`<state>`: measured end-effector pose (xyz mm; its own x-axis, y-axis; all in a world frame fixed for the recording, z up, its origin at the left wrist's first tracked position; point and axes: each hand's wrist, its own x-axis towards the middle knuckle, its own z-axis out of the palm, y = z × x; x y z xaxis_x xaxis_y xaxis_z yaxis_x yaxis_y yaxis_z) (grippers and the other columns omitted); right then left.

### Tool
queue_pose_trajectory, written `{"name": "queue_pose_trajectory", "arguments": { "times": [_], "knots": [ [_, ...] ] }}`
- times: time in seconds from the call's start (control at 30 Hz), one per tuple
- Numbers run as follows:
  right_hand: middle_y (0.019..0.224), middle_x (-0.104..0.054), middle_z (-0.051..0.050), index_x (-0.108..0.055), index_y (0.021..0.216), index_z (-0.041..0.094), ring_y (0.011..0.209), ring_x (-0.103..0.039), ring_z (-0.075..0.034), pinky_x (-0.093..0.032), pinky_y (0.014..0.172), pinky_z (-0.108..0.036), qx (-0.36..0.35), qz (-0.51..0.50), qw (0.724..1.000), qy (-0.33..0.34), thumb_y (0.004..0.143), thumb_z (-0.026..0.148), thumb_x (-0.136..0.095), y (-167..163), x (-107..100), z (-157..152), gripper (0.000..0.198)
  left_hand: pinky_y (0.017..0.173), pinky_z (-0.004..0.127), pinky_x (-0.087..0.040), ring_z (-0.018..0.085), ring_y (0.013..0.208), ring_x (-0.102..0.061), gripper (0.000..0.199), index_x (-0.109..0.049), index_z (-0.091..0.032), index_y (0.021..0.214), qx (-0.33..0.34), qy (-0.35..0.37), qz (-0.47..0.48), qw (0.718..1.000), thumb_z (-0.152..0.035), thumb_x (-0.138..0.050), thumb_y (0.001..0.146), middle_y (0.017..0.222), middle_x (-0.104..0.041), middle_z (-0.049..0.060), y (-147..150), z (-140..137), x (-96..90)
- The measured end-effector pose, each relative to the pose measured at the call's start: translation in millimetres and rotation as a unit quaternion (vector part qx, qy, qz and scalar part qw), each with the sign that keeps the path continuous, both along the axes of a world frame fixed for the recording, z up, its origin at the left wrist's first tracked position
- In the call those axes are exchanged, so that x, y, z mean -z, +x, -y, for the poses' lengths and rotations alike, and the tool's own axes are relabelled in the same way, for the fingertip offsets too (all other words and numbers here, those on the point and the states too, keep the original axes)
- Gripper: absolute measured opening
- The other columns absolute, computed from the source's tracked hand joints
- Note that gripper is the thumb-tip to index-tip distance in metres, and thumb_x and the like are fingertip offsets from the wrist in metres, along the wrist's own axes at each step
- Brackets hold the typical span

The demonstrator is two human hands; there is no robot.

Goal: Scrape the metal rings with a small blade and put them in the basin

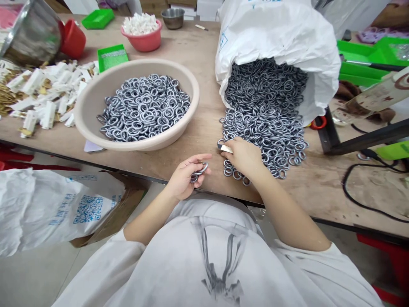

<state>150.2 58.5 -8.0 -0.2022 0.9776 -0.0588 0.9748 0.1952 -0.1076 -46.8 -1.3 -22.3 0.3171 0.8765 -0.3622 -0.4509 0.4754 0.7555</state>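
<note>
Grey metal rings [200,171], at least two, rest in the curled fingers of my left hand [185,177], just off the table's front edge. My right hand [244,157] pinches a short white stick with a dark end [225,148], whose exact kind I cannot make out. That hand is over the near left part of a heap of grey rings [271,132]. The heap spills from the mouth of a large white sack [277,30] lying on its side. Left of my hands stands a wide beige basin [134,146] holding many similar rings.
White and gold pieces [47,91] are piled at the left, near a steel bowl [35,34] and a red cup [73,39]. Farther back are a red bowl [145,41] and a green tray [102,64]. A black frame [361,138] and a cable [347,189] lie at right.
</note>
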Motion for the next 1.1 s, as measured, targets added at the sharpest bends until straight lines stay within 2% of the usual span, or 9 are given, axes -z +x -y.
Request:
{"name": "queue_pose_trajectory", "arguments": {
  "times": [0.17,0.3,0.43,0.53,0.6,0.67,0.8,0.9,1.1],
  "knots": [
    [0.108,-0.069,-0.011,-0.072,0.112,0.022,0.086,-0.067,-0.025,-0.037,0.064,-0.031,-0.001,0.014,1.0,0.022,0.093,0.043,-0.059,-10,1,-10,0.031,0.035,0.014,-0.027,0.006,0.047,-0.049,0.017,-0.061,-0.015,0.082,-0.039,-0.06,0.061,0.996,-0.022,-0.067,0.067,0.073,-0.064,0.002,-6,-5,2.4],
    [0.108,-0.069,-0.018,-0.071,0.11,0.013,0.087,-0.068,-0.029,-0.039,0.064,-0.033,-0.01,0.05,0.999,0.013,0.098,0.036,-0.051,-20,5,-16,0.032,0.034,0.013,-0.024,0.004,0.046,-0.046,0.028,-0.056,-0.014,0.072,-0.055,-0.058,0.045,0.996,-0.034,-0.076,0.071,0.071,-0.063,0.002,-6,-6,1.5],
    [0.11,-0.068,-0.022,-0.068,0.111,0.01,0.088,-0.068,-0.03,-0.041,0.067,-0.035,-0.016,0.034,0.999,0.013,0.098,0.032,-0.047,-21,9,-17,0.033,0.036,0.013,-0.023,0.002,0.045,-0.044,0.037,-0.062,-0.012,0.078,-0.058,-0.017,-0.005,0.998,-0.042,-0.082,0.07,0.068,-0.061,0.0,-3,-5,3.8],
    [0.101,-0.069,-0.016,-0.068,0.101,0.013,0.085,-0.064,-0.025,-0.041,0.07,-0.033,-0.032,-0.097,0.995,-0.001,0.097,0.032,-0.048,-15,8,-15,0.028,0.037,0.013,-0.024,0.003,0.046,-0.043,0.04,-0.068,-0.013,0.093,-0.064,-0.01,-0.015,0.998,-0.041,-0.084,0.069,0.067,-0.058,-0.003,-1,-5,6.6],
    [0.084,-0.066,-0.007,-0.065,0.089,0.016,0.076,-0.059,-0.02,-0.04,0.068,-0.03,-0.071,-0.272,0.958,-0.06,0.096,0.038,-0.047,-11,4,-10,0.029,0.037,0.013,-0.024,0.003,0.046,-0.043,0.041,-0.068,-0.014,0.099,-0.069,-0.008,-0.013,0.998,-0.039,-0.083,0.07,0.069,-0.057,-0.003,1,-6,7.4],
    [0.07,-0.058,0.001,-0.059,0.08,0.019,0.063,-0.05,-0.014,-0.037,0.061,-0.026,-0.105,-0.442,0.879,-0.143,0.095,0.049,-0.048,-8,-1,-4,0.035,0.037,0.013,-0.023,0.002,0.046,-0.04,0.04,-0.068,-0.013,0.095,-0.042,-0.017,-0.006,0.999,-0.044,-0.08,0.074,0.07,-0.055,-0.002,3,-7,6.2],
    [0.06,-0.049,0.005,-0.053,0.074,0.021,0.05,-0.035,-0.009,-0.028,0.049,-0.024,-0.113,-0.59,0.755,-0.263,0.084,0.065,-0.059,-12,-3,10,0.046,0.035,0.013,-0.019,0.003,0.042,-0.032,0.048,-0.064,-0.012,0.085,0.12,-0.071,0.057,0.989,-0.06,-0.065,0.083,0.063,-0.047,-0.002,10,-6,-2.4],
    [0.062,-0.055,0.003,-0.055,0.074,0.021,0.053,-0.045,-0.01,-0.035,0.05,-0.023,-0.093,-0.626,0.723,-0.276,0.079,0.067,-0.065,-17,3,17,0.047,0.034,0.012,-0.018,0.003,0.043,-0.028,0.041,-0.057,-0.015,0.079,0.161,-0.084,0.112,0.977,-0.054,-0.067,0.083,0.062,-0.042,-0.004,16,-3,-10.4],
    [0.075,-0.066,0.002,-0.06,0.095,0.022,0.067,-0.062,-0.015,-0.049,0.065,-0.028,-0.044,-0.649,0.74,-0.173,0.076,0.056,-0.075,-17,2,29,0.041,0.037,0.012,-0.018,0.002,0.043,-0.028,0.044,-0.05,-0.016,0.071,0.038,-0.019,0.042,0.998,-0.05,-0.075,0.077,0.057,-0.043,-0.006,27,5,-15.7]
  ]
}}
